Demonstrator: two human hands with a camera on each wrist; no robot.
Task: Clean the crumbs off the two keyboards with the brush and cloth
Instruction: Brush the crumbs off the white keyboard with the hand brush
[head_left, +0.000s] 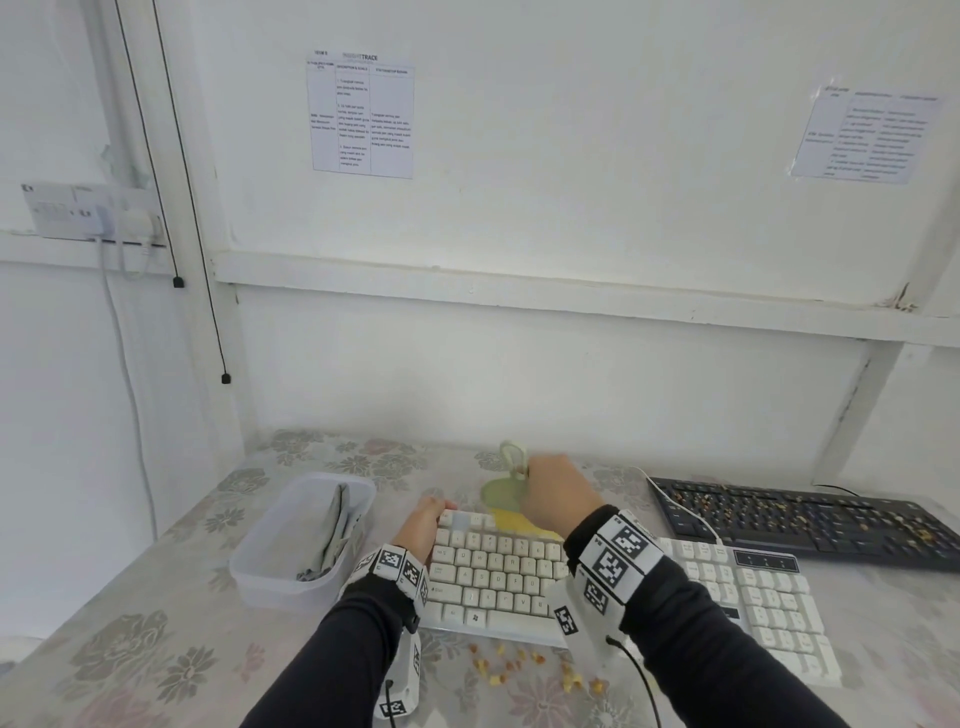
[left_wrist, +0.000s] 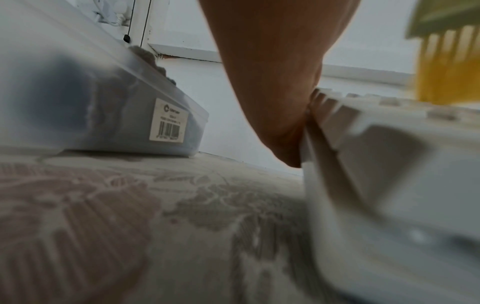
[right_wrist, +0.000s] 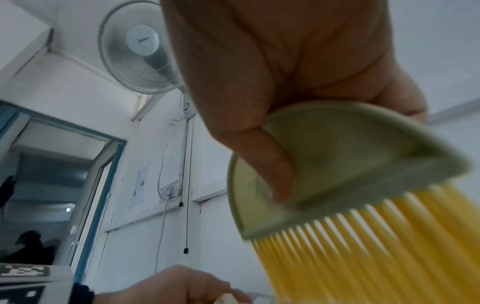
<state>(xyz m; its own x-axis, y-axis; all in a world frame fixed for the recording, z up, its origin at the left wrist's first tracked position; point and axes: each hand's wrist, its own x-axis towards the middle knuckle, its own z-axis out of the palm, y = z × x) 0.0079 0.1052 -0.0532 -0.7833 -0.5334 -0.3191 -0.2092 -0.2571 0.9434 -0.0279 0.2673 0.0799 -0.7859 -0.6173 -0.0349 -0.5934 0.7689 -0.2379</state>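
A white keyboard (head_left: 493, 571) lies in front of me. My left hand (head_left: 434, 512) grips its far left corner, seen close in the left wrist view with the palm (left_wrist: 272, 92) against the keyboard's edge (left_wrist: 376, 160). My right hand (head_left: 540, 483) holds a brush (head_left: 501, 499) with a green head and yellow bristles over the keyboard's top row. In the right wrist view the thumb lies on the brush head (right_wrist: 350, 164). A black keyboard (head_left: 810, 519) strewn with crumbs lies at the right. The grey cloth (head_left: 332, 525) sits in a clear tub (head_left: 249, 566).
Loose crumbs (head_left: 519, 665) lie on the flowered tablecloth just in front of the white keyboard. The white keyboard's cable (head_left: 691, 514) runs over the black one's left end. The wall stands right behind the table. The tub (left_wrist: 103, 107) sits just left of my left hand.
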